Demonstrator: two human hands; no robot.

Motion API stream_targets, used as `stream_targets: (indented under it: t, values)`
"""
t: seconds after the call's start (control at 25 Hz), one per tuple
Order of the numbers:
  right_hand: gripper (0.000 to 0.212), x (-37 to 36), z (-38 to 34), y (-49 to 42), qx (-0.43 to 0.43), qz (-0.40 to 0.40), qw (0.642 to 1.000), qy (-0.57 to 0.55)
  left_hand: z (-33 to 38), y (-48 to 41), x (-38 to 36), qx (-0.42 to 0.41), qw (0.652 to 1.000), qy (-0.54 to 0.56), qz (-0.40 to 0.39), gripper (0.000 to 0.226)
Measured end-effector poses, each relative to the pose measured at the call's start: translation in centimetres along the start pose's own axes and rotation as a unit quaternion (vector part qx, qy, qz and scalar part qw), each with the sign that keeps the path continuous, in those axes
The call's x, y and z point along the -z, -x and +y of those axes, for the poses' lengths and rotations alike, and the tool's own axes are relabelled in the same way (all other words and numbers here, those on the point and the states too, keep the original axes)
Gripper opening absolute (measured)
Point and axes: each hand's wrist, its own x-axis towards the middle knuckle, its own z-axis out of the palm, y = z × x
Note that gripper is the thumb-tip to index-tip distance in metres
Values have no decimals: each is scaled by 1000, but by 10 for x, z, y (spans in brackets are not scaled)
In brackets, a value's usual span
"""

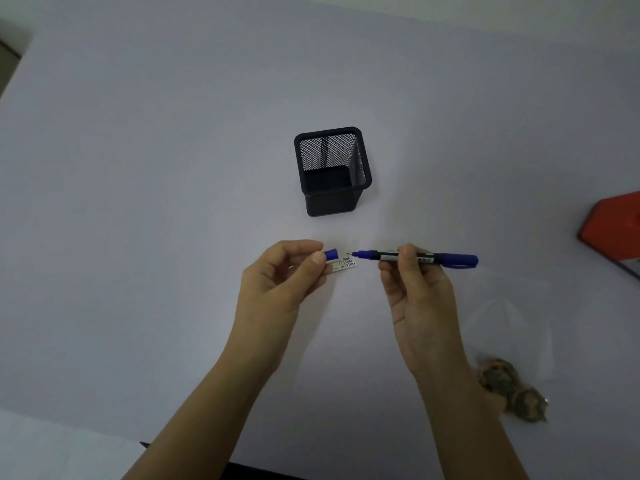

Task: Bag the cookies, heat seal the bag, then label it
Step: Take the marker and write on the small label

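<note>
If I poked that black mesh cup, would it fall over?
Probably not from a gentle poke. The pen cup stands on a wide, square solid base. But it looks empty and its walls are thin mesh, so it is likely light and would slide across the smooth table.

Your bench [173, 168] was smooth and matt. The pen holder [332, 168] was black metal mesh, the marker [415, 258] and its cap [331, 254] glossy blue plastic, the label [346, 264] white paper, the bag [512, 323] clear, shiny film.
</note>
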Motion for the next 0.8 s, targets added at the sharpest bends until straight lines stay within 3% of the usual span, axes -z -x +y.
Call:
stream_targets:
  t: [0.36, 0.52, 0.8]
  values:
    - [18, 3, 5, 5, 23, -41, 997, 54, 4, 0, -6, -41, 989, -132, -45, 16]
    - [6, 4, 8, 5, 65, -40, 992, 104, 1, -1, -8, -31, 992, -116, -33, 18]
    - [19, -1, -3, 6, 121, -113, 976, 142, 4, 5, -10, -31, 999, -40, -14, 9]
